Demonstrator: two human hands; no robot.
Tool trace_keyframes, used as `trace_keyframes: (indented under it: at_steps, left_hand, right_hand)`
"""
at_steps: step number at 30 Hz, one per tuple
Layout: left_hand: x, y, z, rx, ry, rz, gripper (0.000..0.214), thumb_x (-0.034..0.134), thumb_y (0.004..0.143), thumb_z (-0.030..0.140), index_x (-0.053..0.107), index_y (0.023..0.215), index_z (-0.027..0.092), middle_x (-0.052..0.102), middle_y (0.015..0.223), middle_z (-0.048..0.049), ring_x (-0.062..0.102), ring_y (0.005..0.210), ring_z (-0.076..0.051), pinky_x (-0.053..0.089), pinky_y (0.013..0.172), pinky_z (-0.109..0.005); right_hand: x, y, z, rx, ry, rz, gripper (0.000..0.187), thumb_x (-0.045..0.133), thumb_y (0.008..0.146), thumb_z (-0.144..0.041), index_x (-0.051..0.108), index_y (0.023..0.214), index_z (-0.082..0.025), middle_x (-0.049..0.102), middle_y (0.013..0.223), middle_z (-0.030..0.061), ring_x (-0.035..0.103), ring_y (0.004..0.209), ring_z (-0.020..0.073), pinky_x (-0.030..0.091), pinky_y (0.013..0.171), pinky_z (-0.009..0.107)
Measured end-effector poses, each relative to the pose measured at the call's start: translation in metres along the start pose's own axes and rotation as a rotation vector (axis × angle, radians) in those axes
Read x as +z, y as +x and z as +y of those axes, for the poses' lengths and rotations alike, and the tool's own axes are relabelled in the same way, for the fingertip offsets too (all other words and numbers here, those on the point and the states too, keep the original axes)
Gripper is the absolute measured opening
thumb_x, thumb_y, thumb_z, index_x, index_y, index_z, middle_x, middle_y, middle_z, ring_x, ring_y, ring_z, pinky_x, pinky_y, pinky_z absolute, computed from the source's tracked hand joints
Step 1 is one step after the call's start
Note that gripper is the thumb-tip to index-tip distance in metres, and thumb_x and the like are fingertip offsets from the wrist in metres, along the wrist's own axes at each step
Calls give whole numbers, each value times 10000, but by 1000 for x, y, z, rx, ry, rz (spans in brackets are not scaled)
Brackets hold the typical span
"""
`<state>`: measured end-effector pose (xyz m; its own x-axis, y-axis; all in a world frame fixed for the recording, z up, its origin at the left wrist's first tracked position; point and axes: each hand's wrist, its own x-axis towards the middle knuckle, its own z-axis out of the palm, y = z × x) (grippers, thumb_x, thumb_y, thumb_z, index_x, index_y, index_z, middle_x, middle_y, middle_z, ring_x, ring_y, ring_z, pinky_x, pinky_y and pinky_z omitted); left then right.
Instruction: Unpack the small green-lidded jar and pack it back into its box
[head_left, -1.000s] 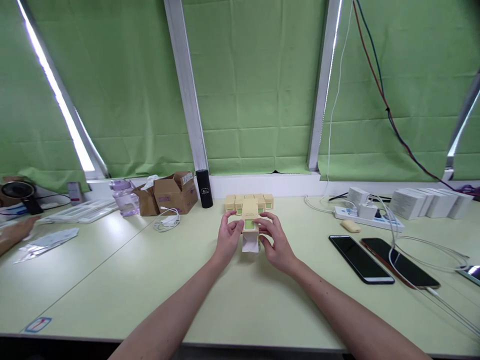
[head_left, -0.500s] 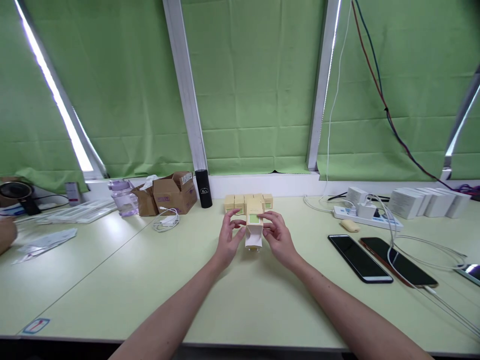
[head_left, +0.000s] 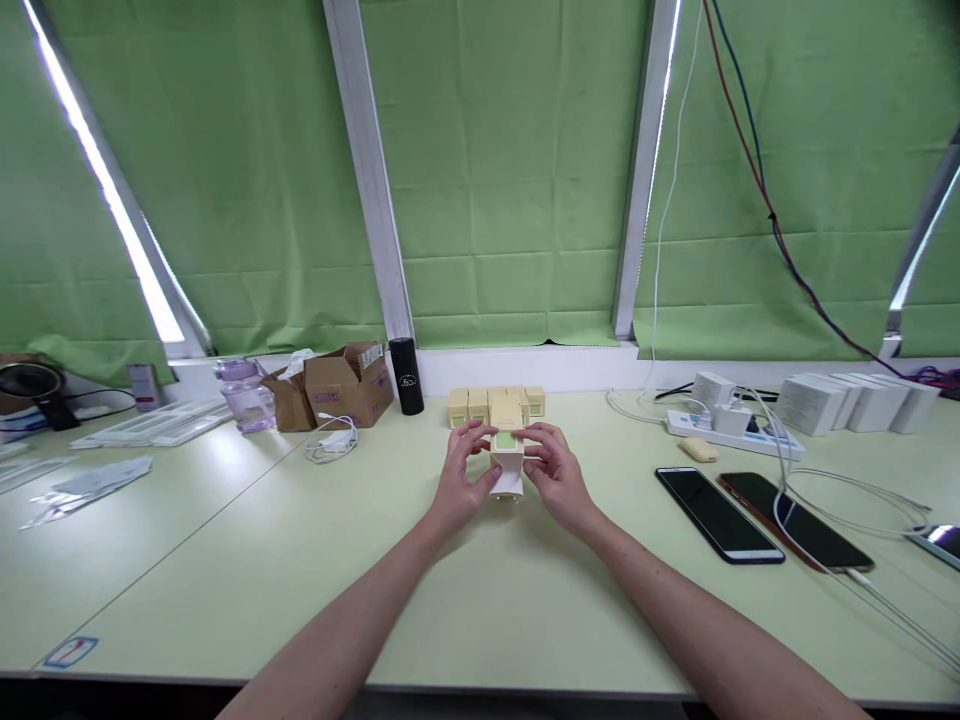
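Both my hands hold one small yellow box [head_left: 507,447] with a green label, just above the pale green table [head_left: 480,600] near its middle. My left hand [head_left: 463,475] grips its left side with curled fingers. Its right side is pinched by my right hand [head_left: 555,475]. A white flap hangs open at the box's near end. Right behind it, a row of several matching yellow boxes [head_left: 495,404] stands by the window sill.
Two dark phones [head_left: 757,515] lie at the right, with a power strip [head_left: 731,428], white cables and white boxes [head_left: 855,405] behind. At the left stand a black cylinder [head_left: 407,377], a brown carton [head_left: 345,385], a purple bottle [head_left: 244,393] and flat plastic packets [head_left: 90,480].
My hands have tilted and shifted the yellow box slightly, closing in around it. Another person's hand at the far left edge has withdrawn out of view.
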<state>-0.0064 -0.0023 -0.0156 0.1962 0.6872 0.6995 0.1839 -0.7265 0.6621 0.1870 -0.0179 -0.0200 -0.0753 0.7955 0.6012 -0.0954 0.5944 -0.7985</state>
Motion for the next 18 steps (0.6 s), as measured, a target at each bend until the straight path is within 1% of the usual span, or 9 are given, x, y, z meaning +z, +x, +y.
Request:
trace_keyframes:
  at_steps: [4, 11, 18]
  left_hand:
    - [2, 1, 1, -20, 21, 21, 404, 721, 881, 253, 643, 1277, 289, 474, 1444, -113, 549, 1277, -287, 464, 1072, -477]
    - [4, 2, 4, -51, 20, 50, 371, 709, 866, 216, 648, 1225, 286, 499, 1361, -86, 607, 1144, -236, 482, 1022, -439]
    - [5, 1, 2, -50, 24, 63, 345, 700, 861, 186, 651, 1190, 279, 508, 1333, -77, 611, 1122, -225, 488, 985, -404]
  right_hand:
    - [1, 0, 1, 2, 10, -1, 378, 636, 871, -201, 702, 1219, -333, 449, 1359, 64, 710, 1000, 192, 618, 867, 393]
    - [0, -1, 4, -2, 17, -14, 377, 639, 871, -202, 701, 1219, -334, 446, 1352, 58, 712, 966, 177, 614, 883, 402]
    - [1, -2, 2, 0, 8, -24, 389, 648, 851, -196, 696, 1216, -320, 448, 1351, 59, 711, 950, 163, 626, 897, 394]
